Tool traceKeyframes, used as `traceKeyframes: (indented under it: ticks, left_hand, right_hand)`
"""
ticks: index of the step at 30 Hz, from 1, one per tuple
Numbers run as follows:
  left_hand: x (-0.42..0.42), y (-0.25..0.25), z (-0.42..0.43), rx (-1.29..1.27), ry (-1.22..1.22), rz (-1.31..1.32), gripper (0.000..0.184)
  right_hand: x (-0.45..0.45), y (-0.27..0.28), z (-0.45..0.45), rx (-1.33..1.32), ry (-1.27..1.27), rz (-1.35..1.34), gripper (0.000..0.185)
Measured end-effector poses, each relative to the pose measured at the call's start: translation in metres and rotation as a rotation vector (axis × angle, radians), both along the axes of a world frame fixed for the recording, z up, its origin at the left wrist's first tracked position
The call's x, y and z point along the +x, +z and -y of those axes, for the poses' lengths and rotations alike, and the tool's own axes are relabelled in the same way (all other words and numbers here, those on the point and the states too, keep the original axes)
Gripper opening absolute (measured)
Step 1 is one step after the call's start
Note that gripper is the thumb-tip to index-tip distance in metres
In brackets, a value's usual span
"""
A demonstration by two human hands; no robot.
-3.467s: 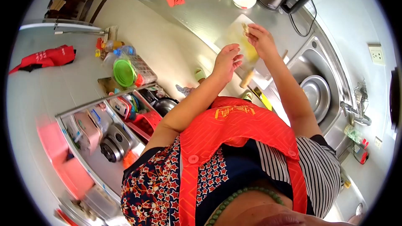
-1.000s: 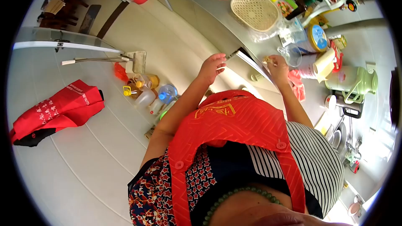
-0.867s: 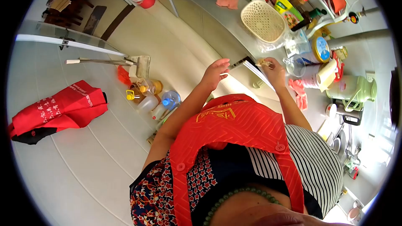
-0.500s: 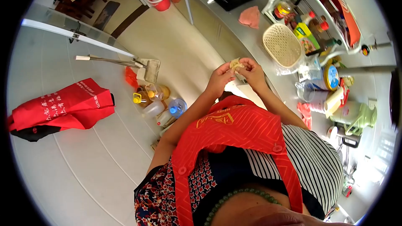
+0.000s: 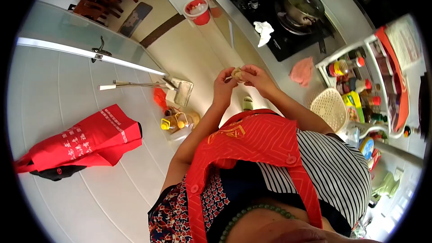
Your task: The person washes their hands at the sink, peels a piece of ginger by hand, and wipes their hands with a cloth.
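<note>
Though a second ago our left hand (image 5: pixel 222 88) is apart from the small pale lump (image 5: pixel 237 74), now it meets our right hand (image 5: pixel 258 81) there. Both hands pinch the lump between thumbs and bent fingers, so it gets worked by two hands, not just carried by one. It is up in front of our red apron (image 5: pixel 252 137), over the floor (image 5: pixel 204 58), beside the counter (image 5: pixel 269 58) and not touching it. Our view has turned too, and shows more of the black stove (image 5: pixel 267 12).

The lump is tan, bumpy and crumpled, and looks soft. We cannot tell what it is. Our apron is smooth, with zigzag lines. On the stove, the round pot (image 5: pixel 294 16) looks shiny and has a clear lid (image 5: pixel 303 1). A wrinkly white tissue (image 5: pixel 263 32) lies at the stove's edge. Near it are a floppy pink cloth (image 5: pixel 302 71) and a cream basket (image 5: pixel 329 109), full of little holes.
</note>
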State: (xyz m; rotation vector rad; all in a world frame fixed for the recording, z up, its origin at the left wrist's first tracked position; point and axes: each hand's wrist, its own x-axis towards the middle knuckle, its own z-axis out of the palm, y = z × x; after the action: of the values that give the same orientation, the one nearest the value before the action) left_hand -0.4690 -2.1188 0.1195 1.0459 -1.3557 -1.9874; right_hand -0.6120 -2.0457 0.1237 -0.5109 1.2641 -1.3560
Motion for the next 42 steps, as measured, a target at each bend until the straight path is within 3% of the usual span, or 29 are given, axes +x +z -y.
traceKeyframes:
  ticks: [5, 10, 18, 20, 22, 24, 25, 26, 27, 29, 31, 33, 35, 39, 42]
  left_hand:
    - [-0.017, -0.017, 0.067, 0.170, 0.165, -0.141, 0.030]
    - [-0.025, -0.046, 0.149, 0.431, 0.227, -0.263, 0.027]
    - [-0.008, -0.117, 0.318, 0.746, 0.051, -0.236, 0.027]
    - [-0.012, -0.125, 0.362, 0.782, 0.043, -0.250, 0.021]
    - [-0.023, -0.147, 0.425, 0.746, 0.035, -0.329, 0.026]
    - [-0.043, -0.153, 0.495, 0.682, 0.079, -0.340, 0.033]
    - [-0.053, -0.127, 0.523, 0.655, 0.099, -0.272, 0.040]
    - [-0.063, -0.101, 0.550, 0.629, 0.118, -0.202, 0.048]
    - [-0.069, -0.071, 0.568, 0.622, 0.112, -0.087, 0.060]
    - [-0.070, -0.079, 0.584, 0.624, 0.065, 0.019, 0.064]
    - [-0.074, -0.093, 0.584, 0.638, 0.010, 0.093, 0.064]
    - [-0.066, -0.111, 0.558, 0.664, -0.067, 0.130, 0.059]
    - [-0.065, -0.156, 0.534, 0.794, -0.214, 0.166, 0.044]
    - [-0.072, -0.151, 0.460, 0.982, -0.452, 0.141, 0.024]
    - [-0.076, -0.149, 0.414, 1.001, -0.584, 0.152, 0.025]
  right_hand:
    - [-0.014, -0.002, 0.080, 0.064, 0.069, -0.054, 0.028]
    - [-0.023, -0.048, 0.170, 0.195, 0.080, 0.079, 0.027]
    - [-0.003, -0.095, 0.320, 0.456, -0.132, 0.146, 0.013]
    - [-0.001, -0.108, 0.365, 0.435, -0.146, 0.167, 0.012]
    - [-0.017, -0.143, 0.418, 0.347, -0.102, 0.246, 0.005]
    - [-0.036, -0.144, 0.482, 0.185, -0.187, 0.131, 0.012]
    - [-0.049, -0.132, 0.514, 0.139, -0.249, 0.141, 0.019]
    - [-0.042, -0.074, 0.535, 0.296, -0.541, 0.193, 0.040]
    - [-0.045, -0.057, 0.544, 0.340, -0.518, 0.170, 0.045]
    - [-0.054, -0.042, 0.559, 0.416, -0.476, 0.122, 0.056]
    - [-0.056, -0.051, 0.547, 0.412, -0.447, 0.151, 0.045]
    - [-0.055, -0.105, 0.518, 0.368, -0.414, 0.174, 0.036]
    - [-0.045, -0.127, 0.479, 0.353, -0.479, 0.372, 0.022]
    - [-0.019, -0.123, 0.398, 0.428, -0.546, 0.397, 0.012]
    - [-0.011, -0.107, 0.346, 0.404, -0.646, 0.425, 0.012]
